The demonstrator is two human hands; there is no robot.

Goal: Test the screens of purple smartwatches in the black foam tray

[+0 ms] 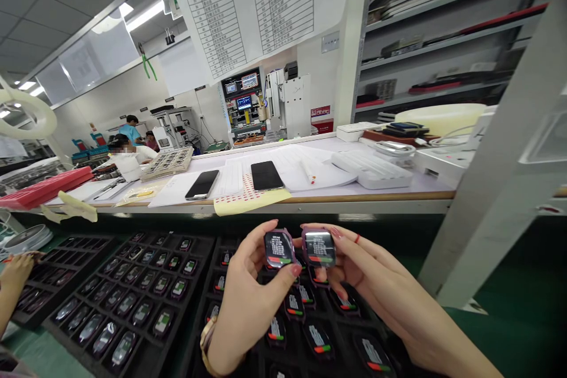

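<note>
My left hand (252,295) is closed on a strapless smartwatch (279,249) with a purple case, gripping it between thumb and fingers. Its lit screen shows lines of small white text above a red and green bar. Close beside it, my right hand (367,269) pinches a second smartwatch (319,248) of the same kind, its screen also lit with text and a red and green bar. Both screens face me, held above a black tray (208,271). Rows of similar lit watches sit in its compartments, partly hidden by my hands and forearms.
Left of mine stands another black tray (150,342) of watches; beyond it, another person's hand (20,271) is over a further tray. On the shelf ahead lie two phones (267,175) (202,184), papers and a clear plastic box (372,170). A metal post (478,189) rises at right.
</note>
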